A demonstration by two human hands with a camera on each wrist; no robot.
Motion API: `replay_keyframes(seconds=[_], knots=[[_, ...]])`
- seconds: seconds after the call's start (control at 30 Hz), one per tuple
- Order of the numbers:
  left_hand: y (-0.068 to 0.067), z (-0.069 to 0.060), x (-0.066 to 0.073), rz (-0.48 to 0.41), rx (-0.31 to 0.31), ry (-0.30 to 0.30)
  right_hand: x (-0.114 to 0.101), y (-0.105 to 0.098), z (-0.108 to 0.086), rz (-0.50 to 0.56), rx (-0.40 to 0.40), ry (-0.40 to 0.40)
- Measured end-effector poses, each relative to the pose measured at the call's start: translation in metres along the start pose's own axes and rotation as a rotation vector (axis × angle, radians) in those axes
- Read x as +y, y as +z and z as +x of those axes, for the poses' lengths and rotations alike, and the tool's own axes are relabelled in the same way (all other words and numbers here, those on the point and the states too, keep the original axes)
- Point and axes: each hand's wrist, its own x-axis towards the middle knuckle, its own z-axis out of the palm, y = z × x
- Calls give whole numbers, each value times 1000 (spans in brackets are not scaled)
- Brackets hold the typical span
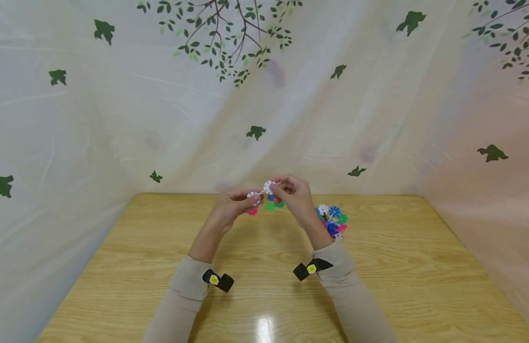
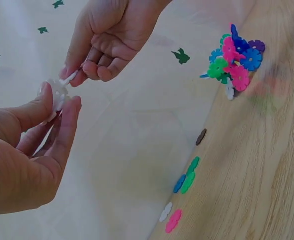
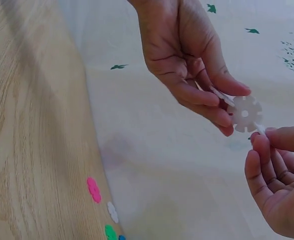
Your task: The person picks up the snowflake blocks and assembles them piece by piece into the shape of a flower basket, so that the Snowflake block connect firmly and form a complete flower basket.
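Above the far part of the table, my left hand [image 1: 231, 207] pinches white notched plastic discs [image 1: 253, 196] between thumb and fingers. Facing it, my right hand [image 1: 296, 197] pinches another white notched disc [image 1: 269, 186] by its rim. From the right wrist view, one flat white disc [image 3: 245, 114] shows a centre hole and slots around its edge, and the pieces in both hands meet there. The left wrist view shows the right hand's disc [image 2: 71, 77] edge-on against the left hand's pieces. Fingers partly hide how the discs join.
A pile of multicoloured notched discs [image 2: 236, 55] lies on the wooden table [image 1: 397, 267], beside my right forearm. Near the table's far edge lie loose discs: pink [image 2: 173, 221], white [image 2: 165, 212], blue [image 2: 179, 183], green [image 2: 188, 182] and brown [image 2: 201, 136]. A leaf-printed curtain [image 1: 204, 133] hangs behind.
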Motion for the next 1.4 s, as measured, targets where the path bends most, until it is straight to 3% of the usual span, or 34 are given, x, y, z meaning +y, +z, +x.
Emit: replay_keyframes(seconds=[0.13, 0.27, 0.47, 0.7, 0.9, 1.07, 1.17, 1.27, 1.4], knots=[[2, 0, -2, -33, 13, 27, 2, 3, -1, 9, 25, -62], [2, 1, -4, -6, 34, 51, 5, 6, -1, 33, 22, -113], [2, -3, -1, 69, 43, 92, 5, 4, -2, 9, -38, -159], [2, -5, 4, 99, 29, 94, 3, 0, -1, -4, -110, -150], [-3, -8, 8, 126, -74, 79, -1, 0, -3, 12, -110, -109], [-1, -6, 9, 46, -162, 47, 1, 4, 0, -44, -170, -94], [3, -5, 9, 16, -132, 21, 3, 10, 2, -80, -193, -91], [2, -2, 8, 0, -49, 11, 4, 14, 5, -107, -178, -78], [-3, 1, 11, -17, 52, 5, 11, 17, 15, -251, -220, 15]])
